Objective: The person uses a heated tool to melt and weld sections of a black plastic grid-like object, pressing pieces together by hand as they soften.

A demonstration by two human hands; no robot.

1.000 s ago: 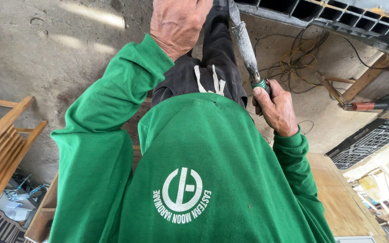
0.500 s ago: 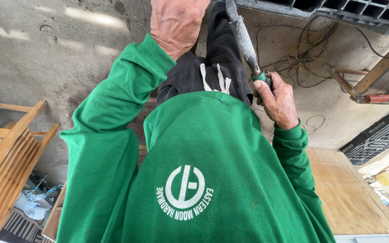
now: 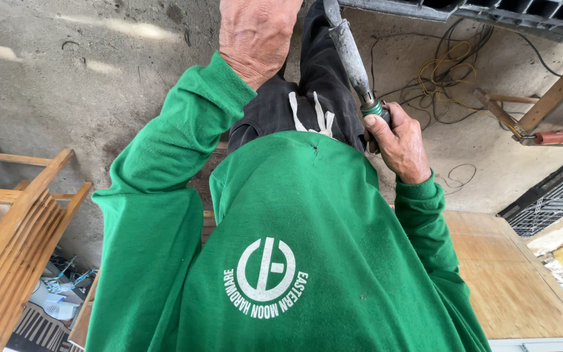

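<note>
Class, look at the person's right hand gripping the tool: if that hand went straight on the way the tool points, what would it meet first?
The right hand holds a grey, green-collared tool angled toward the picture's top edge. Its tip is cut off there, so the first contact cannot be seen; the dark grid crate lies nearest that line, though depth is unclear.

Rough workshop or work yard.
Bare concrete floor (image 3: 66,78), stained and dusty; loose cables (image 3: 447,78) coiled across it; wooden frames (image 3: 14,215) stacked at one side; plywood sheet (image 3: 516,274) underfoot; black plastic crates (image 3: 548,199) nearby; red-handled tool (image 3: 555,137) left on the ground; scattered scraps (image 3: 56,296) beside the frames.
</note>
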